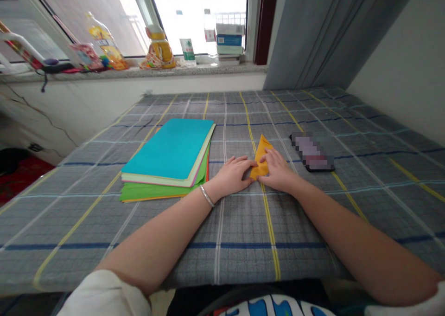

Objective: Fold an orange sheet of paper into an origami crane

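Two bare grips work together at centre right of the frame. The right grip [276, 169] lies flat, its fingers [269, 158] spread across the folded orange-yellow paper [261, 160], pressing rather than clenching. The left grip [231, 174] curls loosely, its fingertips [247, 160] touching the paper's left edge. Neither pinches it up off the cloth. The paper is a narrow triangle lying on the checked grey cloth [222, 241], its point aimed up the frame toward the window [200, 21], its long axis nearly upright in view and leaning slightly right. This looks like the pressing of a fold; another fold would call for one grip lifting clear. Left of the hands sits a stack of coloured paper sheets [167, 151], topped in turquoise; to the right lies a pixelated dark phone [313, 151]. A silver bangle [206, 196] circles the left wrist [217, 188].
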Tool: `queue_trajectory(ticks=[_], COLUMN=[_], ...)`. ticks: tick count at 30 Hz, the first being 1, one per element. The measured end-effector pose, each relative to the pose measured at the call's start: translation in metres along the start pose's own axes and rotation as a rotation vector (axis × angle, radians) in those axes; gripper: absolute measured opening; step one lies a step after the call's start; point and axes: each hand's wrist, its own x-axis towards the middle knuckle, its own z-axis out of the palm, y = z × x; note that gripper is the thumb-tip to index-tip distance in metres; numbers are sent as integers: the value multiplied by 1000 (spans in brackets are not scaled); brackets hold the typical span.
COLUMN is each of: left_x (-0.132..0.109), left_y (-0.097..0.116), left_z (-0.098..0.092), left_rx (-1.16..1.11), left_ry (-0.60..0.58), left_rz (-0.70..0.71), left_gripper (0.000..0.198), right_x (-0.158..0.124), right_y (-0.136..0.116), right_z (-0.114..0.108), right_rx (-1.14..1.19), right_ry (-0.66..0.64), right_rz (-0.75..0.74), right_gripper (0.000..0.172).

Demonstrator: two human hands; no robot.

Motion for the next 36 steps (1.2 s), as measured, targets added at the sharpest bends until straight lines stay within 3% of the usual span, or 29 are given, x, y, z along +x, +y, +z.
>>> queue_trajectory(ticks=[12, 26, 36], left_x=[-3, -6, -11], left_y=[0, -3, -7], left_z=[0, -2, -24], left_rx=[13, 197, 172], left_ry=[7, -17, -131], left_rz=[73, 205, 274], left_gripper=[32, 27, 26], right_x=[2, 6, 6], right_y=[11, 26, 25], right_z=[-3, 4, 2], right_rx=[34, 31, 50], right_ry=[-9, -8, 3], right_rz=[146, 141, 116], right_gripper=[50, 52, 52])
